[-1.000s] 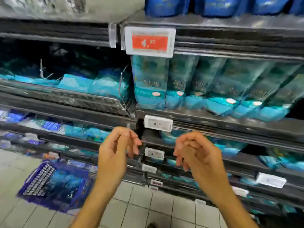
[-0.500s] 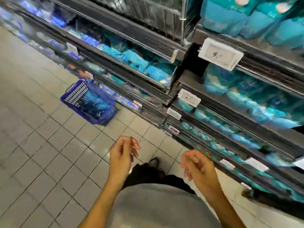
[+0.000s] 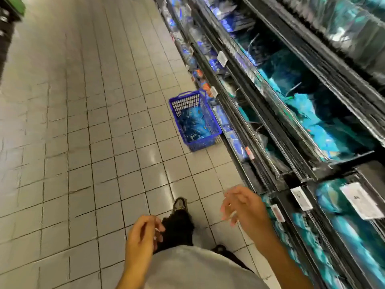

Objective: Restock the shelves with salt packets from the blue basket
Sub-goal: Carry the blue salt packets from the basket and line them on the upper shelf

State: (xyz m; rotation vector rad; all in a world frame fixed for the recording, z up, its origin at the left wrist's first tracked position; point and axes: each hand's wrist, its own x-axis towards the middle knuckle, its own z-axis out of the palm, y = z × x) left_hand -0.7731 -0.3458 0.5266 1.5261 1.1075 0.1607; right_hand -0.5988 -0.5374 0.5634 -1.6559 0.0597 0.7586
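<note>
The blue basket stands on the tiled floor against the foot of the shelves, some steps ahead of me, with blue-and-teal salt packets lying in it. My left hand hangs low in front of my body, fingers loosely curled, holding nothing. My right hand is raised a little beside the lower shelves, fingers relaxed and empty. Teal salt packets fill the dark shelves along the right.
The grey tiled aisle floor stretches ahead and to the left. White price tags hang on the shelf edges near my right hand. My foot is on the floor below. A dark and green object sits at the far top left.
My view has swung from the shelf face down and along the aisle toward the basket. Both hands have dropped from shelf height to waist level and hold nothing.
</note>
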